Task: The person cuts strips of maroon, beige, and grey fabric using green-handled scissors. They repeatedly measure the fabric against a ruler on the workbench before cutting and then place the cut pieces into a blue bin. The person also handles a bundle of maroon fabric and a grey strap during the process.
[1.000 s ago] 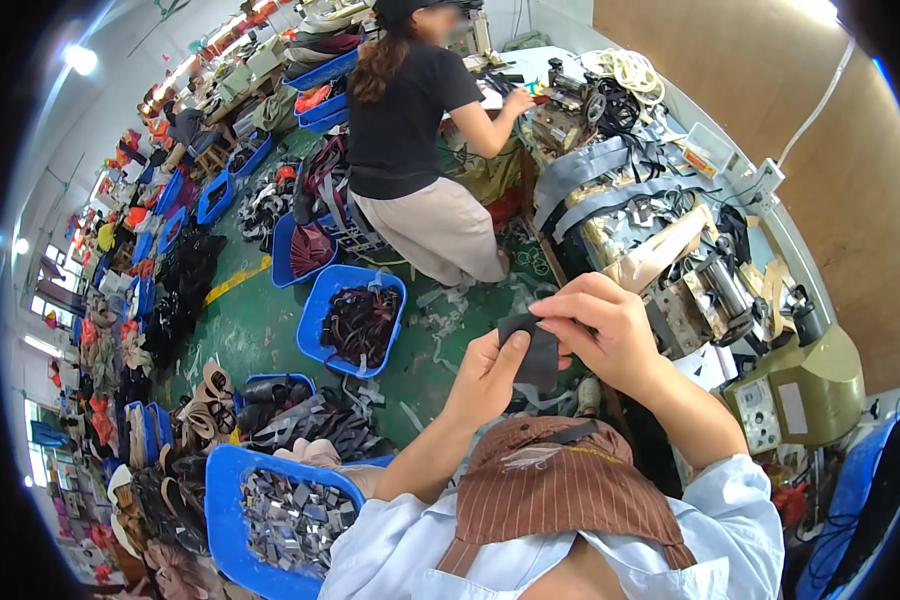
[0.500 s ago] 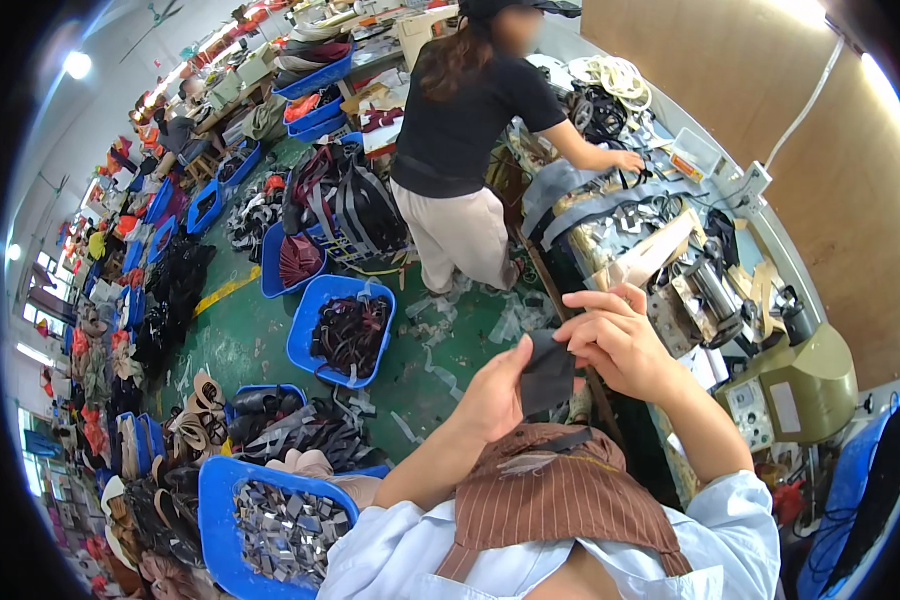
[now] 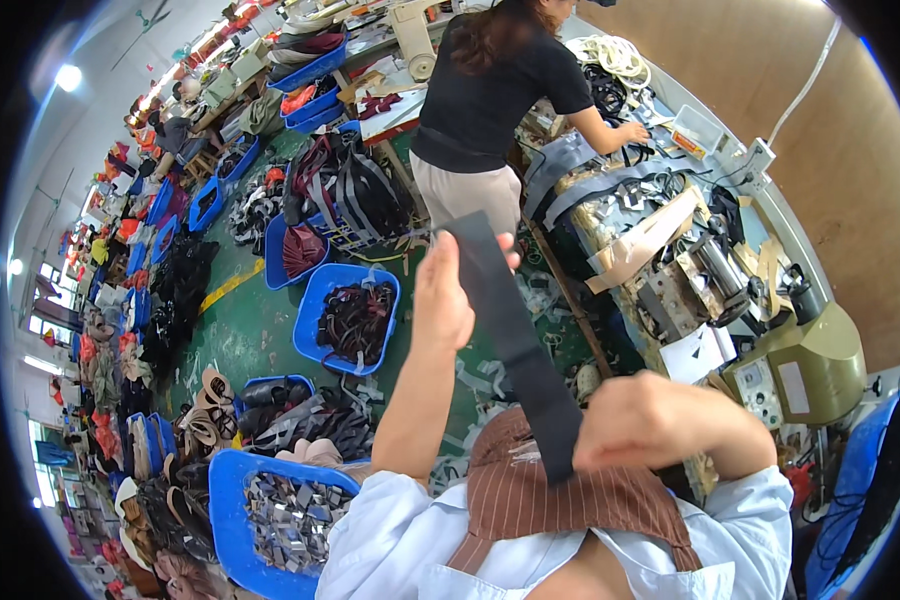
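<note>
**Dark strip stretched between both hands**

Left hand (image 3: 442, 295) is raised w/ its grip closing on the top end of a long dark strip (image 3: 515, 335), fingers wrapping behind it. Right hand (image 3: 642, 422) is sitting lower, fist pinching the bottom end just above a brown striped apron (image 3: 560, 500). Strip is running diagonally, taut, in the air btwn them. Below left, a blue bin (image 3: 225, 500) is holding grey cut pieces; another blue bin (image 3: 315, 335) w/ dark straps is sitting on the green floor (image 3: 260, 330). A person in a black top (image 3: 490, 100) is working at the cluttered tabletop (image 3: 810, 290) to the right
</note>
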Motion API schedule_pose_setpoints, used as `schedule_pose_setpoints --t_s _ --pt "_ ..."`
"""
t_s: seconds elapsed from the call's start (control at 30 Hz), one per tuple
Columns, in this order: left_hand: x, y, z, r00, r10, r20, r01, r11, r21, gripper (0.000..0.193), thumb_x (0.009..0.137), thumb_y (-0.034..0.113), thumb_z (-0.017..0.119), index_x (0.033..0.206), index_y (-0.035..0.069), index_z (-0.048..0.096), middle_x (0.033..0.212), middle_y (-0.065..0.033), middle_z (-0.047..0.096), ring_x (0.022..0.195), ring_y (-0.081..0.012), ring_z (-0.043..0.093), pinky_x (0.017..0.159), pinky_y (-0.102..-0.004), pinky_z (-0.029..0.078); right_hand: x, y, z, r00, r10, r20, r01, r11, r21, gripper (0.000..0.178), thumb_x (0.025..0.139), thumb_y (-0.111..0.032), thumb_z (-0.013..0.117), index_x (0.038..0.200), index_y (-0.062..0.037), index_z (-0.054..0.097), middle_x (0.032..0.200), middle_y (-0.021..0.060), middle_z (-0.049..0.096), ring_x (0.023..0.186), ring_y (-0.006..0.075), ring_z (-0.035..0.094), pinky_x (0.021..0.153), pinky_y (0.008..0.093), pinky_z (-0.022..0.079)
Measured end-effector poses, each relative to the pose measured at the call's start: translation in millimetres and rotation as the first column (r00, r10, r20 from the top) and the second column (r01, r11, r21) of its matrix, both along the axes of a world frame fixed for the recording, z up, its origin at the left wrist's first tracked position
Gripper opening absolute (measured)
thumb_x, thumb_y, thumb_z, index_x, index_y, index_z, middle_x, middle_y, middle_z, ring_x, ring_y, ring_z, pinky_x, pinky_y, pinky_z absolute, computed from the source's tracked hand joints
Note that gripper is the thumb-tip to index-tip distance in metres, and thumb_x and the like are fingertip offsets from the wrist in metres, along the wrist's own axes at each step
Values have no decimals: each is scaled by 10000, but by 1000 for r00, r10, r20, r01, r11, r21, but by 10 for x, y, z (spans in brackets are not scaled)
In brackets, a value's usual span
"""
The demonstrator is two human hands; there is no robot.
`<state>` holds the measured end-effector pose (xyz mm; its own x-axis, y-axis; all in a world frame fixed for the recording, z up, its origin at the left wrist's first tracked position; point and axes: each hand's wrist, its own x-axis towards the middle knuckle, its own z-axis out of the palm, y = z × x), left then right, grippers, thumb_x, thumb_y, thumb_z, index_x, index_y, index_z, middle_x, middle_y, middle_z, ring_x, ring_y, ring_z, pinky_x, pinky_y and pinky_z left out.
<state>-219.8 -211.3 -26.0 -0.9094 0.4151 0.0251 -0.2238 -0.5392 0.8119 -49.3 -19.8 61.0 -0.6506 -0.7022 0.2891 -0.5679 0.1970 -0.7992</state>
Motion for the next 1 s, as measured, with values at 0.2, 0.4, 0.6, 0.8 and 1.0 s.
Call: schedule_pose_setpoints --t_s 0.2,0.4,0.6,0.8,1.0 --pt "-1818 -1630 -251 892 445 76 -437 894 -102 604 989 456 171 1130 14 557 1011 -122 640 926 -242 605 813 -385 498 597 1083 -1906 903 -163 397 -259 531 807 109 711 -152 591 665 -57 617 703 127 633 724 310 626 620 404 476" --pt "-1362 -1530 190 941 285 -181 -311 941 -137 557 964 481 322 1142 -8 520 1099 -155 607 920 -241 609 790 -365 511 853 1217 -1252 625 -530 573 129 795 593 85 783 -100 617 831 -55 671 773 91 656 729 218 636 664 315 493" --pt "107 -162 128 948 -42 -316 -54 955 -290 492 1017 290 248 1019 -33 619 974 -120 664 875 -166 628 792 -282 488 -130 97 122 904 -425 42 422 904 67 88 746 -69 680 829 -53 654 759 85 647 685 209 606 678 283 464" --pt "611 120 189 842 -193 -504 -73 884 -462 437 1008 331 327 1062 -20 582 864 -32 619 743 -60 526 618 -184 397 -479 -167 299 656 -706 -267 742 669 52 81 705 -78 700 750 -91 634 1007 40 605 1010 189 553 952 363 266" --pt "519 79 101 841 -306 -447 200 942 -268 445 1004 326 320 1059 -26 587 730 31 563 639 -39 473 561 -212 380 -619 18 354 815 -572 88 576 817 -23 48 710 -52 678 716 -54 631 824 66 657 920 208 597 905 366 399"
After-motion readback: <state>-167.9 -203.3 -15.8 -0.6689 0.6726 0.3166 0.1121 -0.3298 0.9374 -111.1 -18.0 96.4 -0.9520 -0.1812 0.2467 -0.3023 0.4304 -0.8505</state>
